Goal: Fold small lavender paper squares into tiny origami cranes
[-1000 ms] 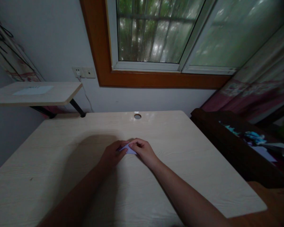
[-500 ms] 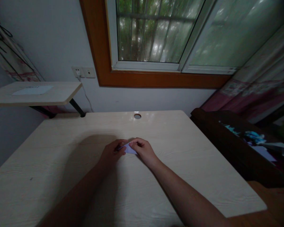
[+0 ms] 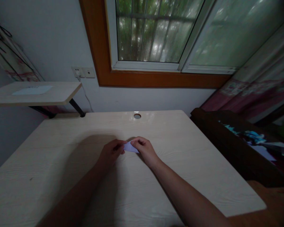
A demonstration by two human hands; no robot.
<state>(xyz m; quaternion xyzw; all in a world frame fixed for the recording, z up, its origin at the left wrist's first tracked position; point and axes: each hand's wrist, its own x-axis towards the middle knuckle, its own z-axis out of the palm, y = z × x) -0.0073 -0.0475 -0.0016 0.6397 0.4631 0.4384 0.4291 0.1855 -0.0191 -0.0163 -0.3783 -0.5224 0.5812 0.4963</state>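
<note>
A small piece of folded pale purple paper is between my two hands, just above or on the light wood-grain desk. My left hand pinches the paper's left end with thumb and fingers. On the other side, my right hand grips it, the thumb lying across its upper right part. The paper's right portion is partly covered by that hand.
A raised shelf with a white sheet stands at the desk's back left. A round cable hole is near the back edge. Right of the desk is a dark wooden piece of furniture with assorted items on it.
My left fingers have shifted slightly left to the paper's end, leaving more of it showing. My right hand has moved a little to the right with the paper.
</note>
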